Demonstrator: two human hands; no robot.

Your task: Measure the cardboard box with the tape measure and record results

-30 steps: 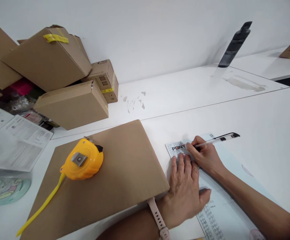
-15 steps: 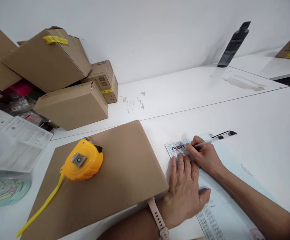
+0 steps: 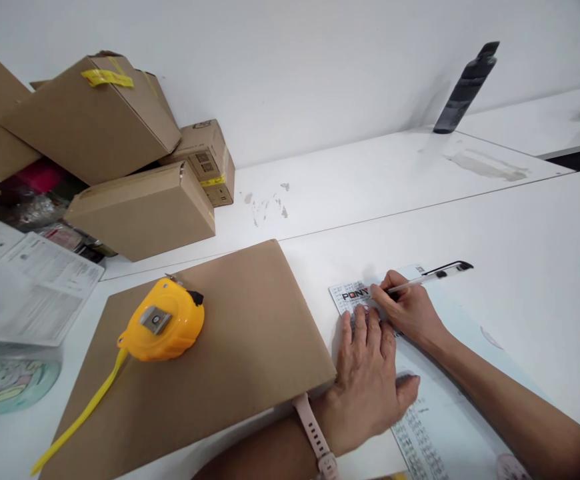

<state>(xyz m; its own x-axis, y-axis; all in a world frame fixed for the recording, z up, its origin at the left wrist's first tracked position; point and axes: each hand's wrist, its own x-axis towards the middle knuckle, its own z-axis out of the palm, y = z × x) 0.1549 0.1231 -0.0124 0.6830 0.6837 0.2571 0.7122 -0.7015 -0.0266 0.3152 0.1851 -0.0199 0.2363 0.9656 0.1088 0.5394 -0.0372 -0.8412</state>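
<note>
A pen (image 3: 447, 272) with a clear barrel and black clip is pinched in my right hand (image 3: 413, 310), its tip end by the printed word PONY. Under both hands lies a pale blue printed sheet (image 3: 445, 427) with rows of small writing. My left hand (image 3: 367, 380) rests flat on it, fingers stretched out, a pink watch strap (image 3: 313, 427) round the wrist. Left of that wrist sits a flat cardboard box (image 3: 250, 333). On the box is a yellow tape measure (image 3: 163, 321), with some of its yellow tape pulled out toward the lower left.
Several cardboard boxes (image 3: 140, 213) are stacked at the back left against the wall. Printed papers (image 3: 35, 287) and a mint-green patterned item (image 3: 13, 383) lie at the left edge. A dark bottle (image 3: 465, 90) stands at the back right on the white table (image 3: 520, 233).
The camera view has shifted slightly, so the carton at the far right is mostly out of frame. Both hands and the pen stay almost where they were.
</note>
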